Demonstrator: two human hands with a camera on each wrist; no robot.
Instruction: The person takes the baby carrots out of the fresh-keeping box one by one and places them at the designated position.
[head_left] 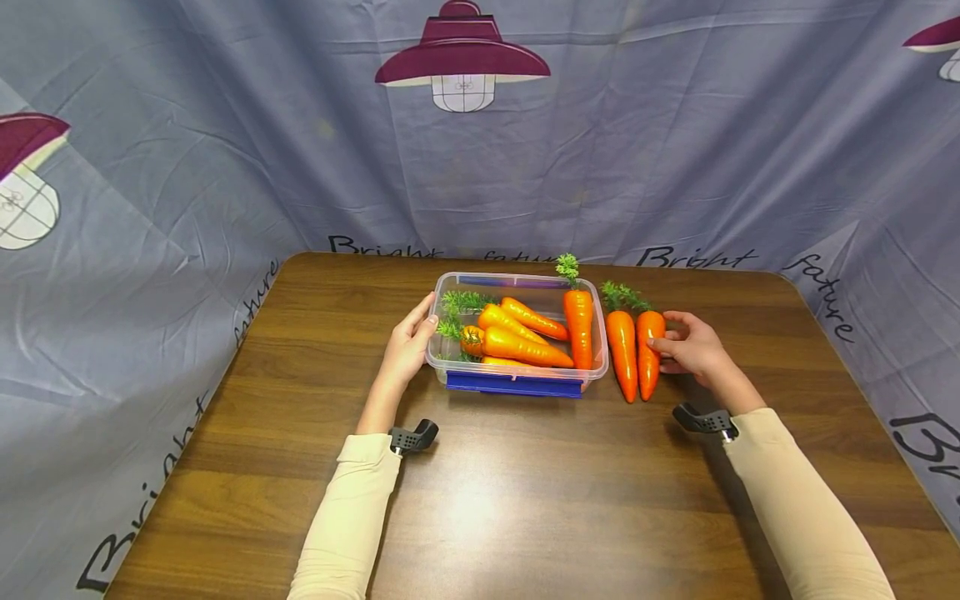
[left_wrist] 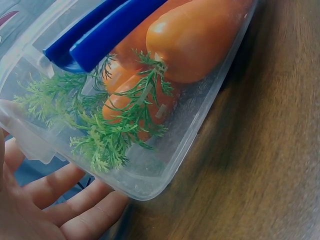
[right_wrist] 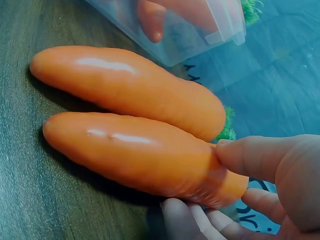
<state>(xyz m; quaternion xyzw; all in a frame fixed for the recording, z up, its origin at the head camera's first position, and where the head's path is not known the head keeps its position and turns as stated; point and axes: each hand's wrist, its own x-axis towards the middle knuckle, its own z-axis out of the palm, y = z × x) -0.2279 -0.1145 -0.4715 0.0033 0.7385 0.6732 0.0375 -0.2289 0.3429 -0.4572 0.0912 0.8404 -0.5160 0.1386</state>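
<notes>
A clear plastic container point(head_left: 517, 373) with blue side latches stands on the table, holding several orange toy carrots point(head_left: 528, 347) with green leafy tops. My left hand point(head_left: 408, 343) rests against its left end, the thumb at the rim and the fingers fairly straight along the outside wall. Right of the container, two more carrots lie side by side. My right hand point(head_left: 693, 346) pinches the outer carrot point(right_wrist: 135, 155) near its thick end, thumb on one side and fingers on the other. The inner carrot point(right_wrist: 130, 90) lies between it and the container.
The brown wooden table point(head_left: 540, 517) reaches back to a grey-blue curtain point(head_left: 600, 167) printed with lamps and lettering. One upright-leaning carrot point(head_left: 578, 325) at the container's right end has its green top above the back rim. Black wrist-camera mounts point(head_left: 414, 437) sit on both wrists.
</notes>
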